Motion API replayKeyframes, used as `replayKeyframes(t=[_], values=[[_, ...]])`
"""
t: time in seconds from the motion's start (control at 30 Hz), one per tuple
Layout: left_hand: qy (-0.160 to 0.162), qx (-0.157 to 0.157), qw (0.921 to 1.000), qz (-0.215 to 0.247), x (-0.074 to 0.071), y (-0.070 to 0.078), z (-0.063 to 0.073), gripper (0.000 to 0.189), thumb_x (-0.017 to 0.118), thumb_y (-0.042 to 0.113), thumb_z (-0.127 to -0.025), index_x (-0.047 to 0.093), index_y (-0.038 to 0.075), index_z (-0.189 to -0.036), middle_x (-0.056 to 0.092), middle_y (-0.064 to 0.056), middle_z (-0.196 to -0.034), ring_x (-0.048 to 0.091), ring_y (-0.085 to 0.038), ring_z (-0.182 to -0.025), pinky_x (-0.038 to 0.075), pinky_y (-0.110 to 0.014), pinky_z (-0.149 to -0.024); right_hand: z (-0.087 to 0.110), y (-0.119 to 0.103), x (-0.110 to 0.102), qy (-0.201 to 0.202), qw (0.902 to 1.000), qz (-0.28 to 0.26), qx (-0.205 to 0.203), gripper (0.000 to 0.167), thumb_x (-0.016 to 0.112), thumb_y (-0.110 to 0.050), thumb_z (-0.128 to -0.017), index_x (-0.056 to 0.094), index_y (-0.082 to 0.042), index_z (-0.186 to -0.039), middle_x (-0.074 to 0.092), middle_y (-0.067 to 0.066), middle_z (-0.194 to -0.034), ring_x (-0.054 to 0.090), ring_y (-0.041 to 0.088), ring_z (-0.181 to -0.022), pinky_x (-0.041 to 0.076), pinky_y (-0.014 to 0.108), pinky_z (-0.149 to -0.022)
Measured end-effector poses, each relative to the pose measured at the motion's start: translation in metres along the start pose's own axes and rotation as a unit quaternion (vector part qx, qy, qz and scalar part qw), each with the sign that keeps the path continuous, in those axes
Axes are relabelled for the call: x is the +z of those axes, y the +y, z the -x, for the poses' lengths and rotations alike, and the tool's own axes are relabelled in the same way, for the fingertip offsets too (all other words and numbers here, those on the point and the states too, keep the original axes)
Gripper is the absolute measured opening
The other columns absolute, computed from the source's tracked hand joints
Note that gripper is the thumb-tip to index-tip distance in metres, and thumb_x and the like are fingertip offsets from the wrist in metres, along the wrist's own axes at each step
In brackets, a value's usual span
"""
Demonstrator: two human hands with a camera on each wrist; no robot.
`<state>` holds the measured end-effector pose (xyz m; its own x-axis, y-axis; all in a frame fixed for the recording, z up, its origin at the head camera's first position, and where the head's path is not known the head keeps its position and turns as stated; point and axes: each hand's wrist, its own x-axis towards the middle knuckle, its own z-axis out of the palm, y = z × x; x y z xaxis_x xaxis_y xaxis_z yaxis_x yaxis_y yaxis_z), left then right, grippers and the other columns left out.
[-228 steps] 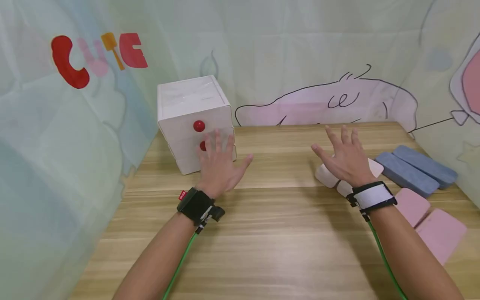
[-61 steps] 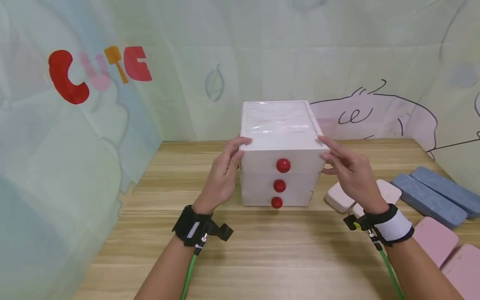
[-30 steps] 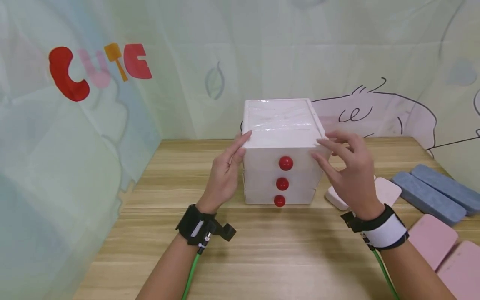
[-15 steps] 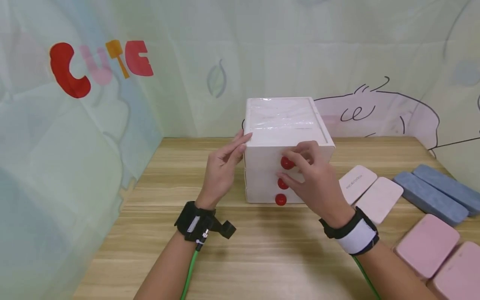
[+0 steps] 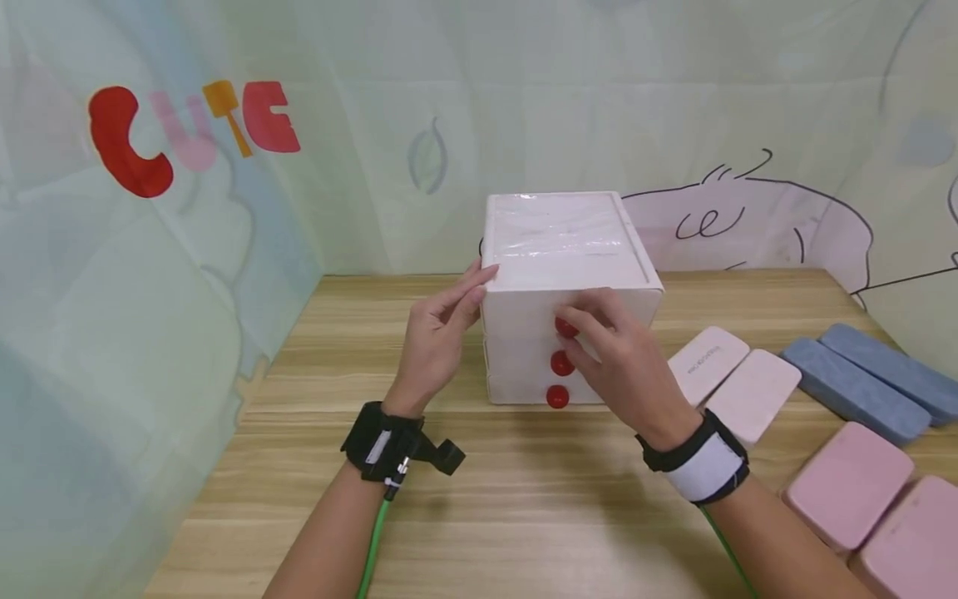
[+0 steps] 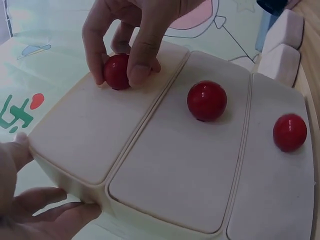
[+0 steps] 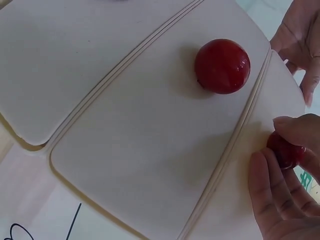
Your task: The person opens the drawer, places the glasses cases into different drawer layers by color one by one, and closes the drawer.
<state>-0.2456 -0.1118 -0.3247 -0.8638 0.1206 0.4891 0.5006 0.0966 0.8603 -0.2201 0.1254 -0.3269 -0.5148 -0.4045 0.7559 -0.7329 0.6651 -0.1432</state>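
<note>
A white three-drawer box (image 5: 554, 241) with clear film on top stands mid-table, its drawers closed. My left hand (image 5: 434, 333) holds its near left corner, one finger over the top edge and the others against the side. In front, my right hand (image 5: 624, 362) pinches the top drawer's red knob (image 6: 116, 72) between thumb and fingers. Below it, the middle knob (image 6: 207, 100) and the bottom knob (image 6: 290, 132) are free of the hands. In the right wrist view, the pinched knob is partly hidden by the fingers (image 7: 285, 190).
Two white blocks (image 5: 754, 391) lie to the right of the box. Farther right are two blue blocks (image 5: 853, 387), with two pink blocks (image 5: 849, 482) nearer the front. A printed cloth (image 5: 374, 166) hangs behind the wooden table (image 5: 479, 516).
The box came from the back left to mid-table, turned to face front. My right hand left its right edge and took hold of the top knob; my left hand stayed on the corner.
</note>
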Motion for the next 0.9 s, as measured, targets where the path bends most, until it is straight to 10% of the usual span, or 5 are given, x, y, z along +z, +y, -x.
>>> replayKeyframes(t=[0.2, 0.37, 0.5, 0.7, 0.9], values=[[0.046, 0.072, 0.9882, -0.127, 0.008, 0.004, 0.002, 0.039, 0.056, 0.024, -0.105, 0.060, 0.006, -0.140, 0.052, -0.008, -0.154, 0.045, -0.019, -0.147, 0.039, -0.039, -0.119, -0.001, 0.003, -0.006, -0.001, 0.9997, -0.023, 0.011, 0.043, 0.087, -0.004, -0.078, 0.070, -0.003, -0.118, 0.059, 0.014, -0.115, 0.068, 0.024, -0.096, 0.062, 0.038, -0.083], [0.098, 0.210, 0.9240, -0.304, 0.033, 0.016, 0.011, 0.032, 0.065, 0.016, -0.099, 0.060, 0.001, -0.127, 0.054, -0.019, -0.144, 0.045, -0.033, -0.135, 0.038, -0.046, -0.114, -0.005, 0.017, -0.022, 0.085, 0.9939, -0.042, 0.056, 0.019, 0.074, -0.007, -0.091, 0.073, 0.000, -0.109, 0.061, 0.015, -0.102, 0.058, 0.020, -0.082, 0.050, 0.025, -0.069], [0.069, 0.280, 0.8727, -0.394, 0.057, 0.024, 0.015, 0.031, 0.075, 0.018, -0.092, 0.064, 0.005, -0.119, 0.057, -0.015, -0.117, 0.050, -0.029, -0.109, 0.047, -0.039, -0.091, -0.008, 0.033, -0.036, 0.129, 0.9805, -0.050, 0.140, 0.021, 0.062, -0.012, -0.101, 0.074, 0.000, -0.112, 0.059, 0.019, -0.108, 0.049, 0.016, -0.081, 0.037, 0.019, -0.066], [-0.002, 0.247, 0.8397, -0.484, 0.083, 0.022, 0.017, 0.045, 0.082, 0.029, -0.086, 0.065, 0.011, -0.123, 0.056, -0.009, -0.118, 0.058, -0.023, -0.106, 0.056, -0.029, -0.083, -0.006, 0.053, -0.040, 0.069, 0.9656, -0.091, 0.234, 0.030, 0.055, -0.022, -0.105, 0.073, -0.006, -0.123, 0.062, 0.015, -0.124, 0.056, 0.016, -0.098, 0.048, 0.015, -0.076], [-0.005, 0.284, 0.8027, -0.524, 0.091, 0.017, 0.016, 0.030, 0.073, 0.006, -0.089, 0.070, 0.012, -0.118, 0.060, -0.007, -0.120, 0.056, -0.023, -0.099, 0.056, -0.025, -0.076, -0.006, 0.062, -0.039, 0.067, 0.9657, -0.105, 0.228, 0.034, 0.056, -0.028, -0.105, 0.074, -0.005, -0.122, 0.066, 0.011, -0.130, 0.065, 0.028, -0.112, 0.058, 0.028, -0.092]])
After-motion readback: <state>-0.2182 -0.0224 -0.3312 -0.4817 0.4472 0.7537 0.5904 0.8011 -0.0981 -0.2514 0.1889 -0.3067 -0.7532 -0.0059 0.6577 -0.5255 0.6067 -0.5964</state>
